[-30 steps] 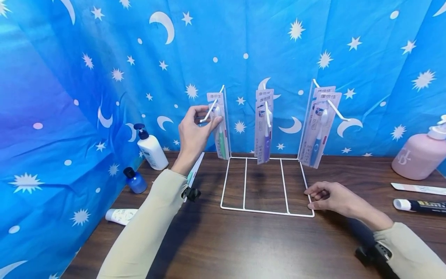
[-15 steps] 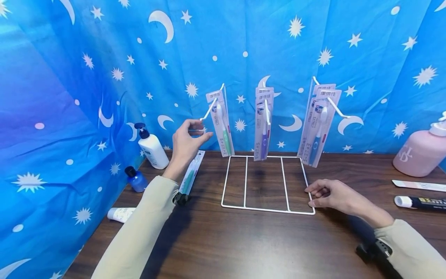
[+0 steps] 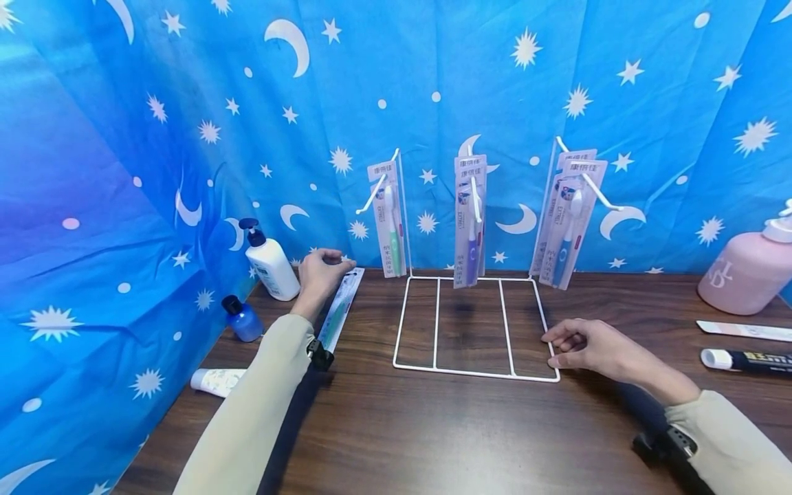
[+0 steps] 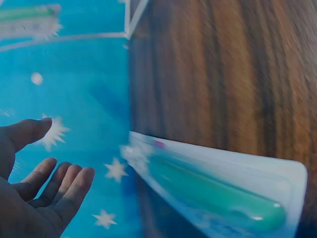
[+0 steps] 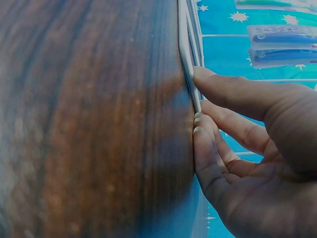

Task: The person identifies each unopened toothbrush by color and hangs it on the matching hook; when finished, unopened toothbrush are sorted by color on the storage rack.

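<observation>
My left hand [image 3: 320, 280] hovers over the far end of a packaged teal-green toothbrush [image 3: 339, 311] lying on the table. In the left wrist view its fingers are spread and hold nothing, apart from the toothbrush pack [image 4: 218, 193]. Thumb and fingers of my right hand [image 3: 597, 352] pinch the front right part of a white wire display rack [image 3: 476, 373], also seen in the right wrist view as a wire [image 5: 186, 54]. From the rack's hooks hang a green toothbrush pack [image 3: 392, 237] at left, purple packs [image 3: 468, 240] in the middle and blue packs [image 3: 564, 237] at right.
Left of my left arm stand a white pump bottle [image 3: 272, 268] and a small blue bottle [image 3: 243, 322], with a white tube [image 3: 213, 381] nearer. At right are a pink pump bottle [image 3: 742, 275], a flat box [image 3: 742, 330] and a black tube [image 3: 751, 361]. Blue curtains surround the table.
My left hand has let go of the hanging green toothbrush pack and moved down and left to the pack on the table. The hung pack swung, then straightened. My right hand stays on the rack.
</observation>
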A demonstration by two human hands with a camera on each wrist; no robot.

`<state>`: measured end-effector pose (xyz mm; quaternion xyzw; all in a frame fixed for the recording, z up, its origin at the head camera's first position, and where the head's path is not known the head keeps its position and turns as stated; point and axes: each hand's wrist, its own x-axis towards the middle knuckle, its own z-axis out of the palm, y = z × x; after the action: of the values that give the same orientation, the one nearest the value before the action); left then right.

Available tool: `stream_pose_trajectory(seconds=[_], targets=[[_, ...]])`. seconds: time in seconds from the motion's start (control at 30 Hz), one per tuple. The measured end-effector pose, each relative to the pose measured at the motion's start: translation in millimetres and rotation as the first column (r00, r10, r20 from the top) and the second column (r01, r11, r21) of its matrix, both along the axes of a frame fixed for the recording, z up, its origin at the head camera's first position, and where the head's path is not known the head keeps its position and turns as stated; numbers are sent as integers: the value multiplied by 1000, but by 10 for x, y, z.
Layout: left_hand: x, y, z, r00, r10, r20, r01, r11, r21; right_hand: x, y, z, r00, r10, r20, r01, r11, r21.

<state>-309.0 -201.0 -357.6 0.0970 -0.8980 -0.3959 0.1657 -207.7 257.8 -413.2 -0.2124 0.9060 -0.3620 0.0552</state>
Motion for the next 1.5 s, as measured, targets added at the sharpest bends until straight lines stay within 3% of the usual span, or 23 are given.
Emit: stream_pose_trajectory(seconds=[0.23,0.4,0.53,0.77,1.03,1.2,1.3,1.5], targets=[[-155,-67,-197,989,28,147,-35,998,45,20,29,-27,1000,-16,-3,16,1000,-11],[-193,-45,-237,972,33,233,-44,998,43,21,23,-17,1000,-26,-6,26,1000,8],[-191,-39,-255,958,65,279,-65,998,-9,9,-6,3,1000,-21,-5,21,1000,7],[-225,-12,-292,957,124,261,-98,989,-113,-9,-3,10,1000,-9,-13,9,1000,-17],[-229,17,-357,951,164,262,-140,984,-108,10,51,5,1000,3,-12,-4,999,-33],[-147,-45,-328,942,130,308,-115,991,-65,14,37,-8,1000,11,-19,-11,1000,-27],[-79,-74,-269,953,98,287,-95,995,-25,15,30,-13,999,17,-28,-18,999,-31],[13,20,-86,986,62,157,-65,998,13,17,48,-8,999,7,-39,-9,999,-41]])
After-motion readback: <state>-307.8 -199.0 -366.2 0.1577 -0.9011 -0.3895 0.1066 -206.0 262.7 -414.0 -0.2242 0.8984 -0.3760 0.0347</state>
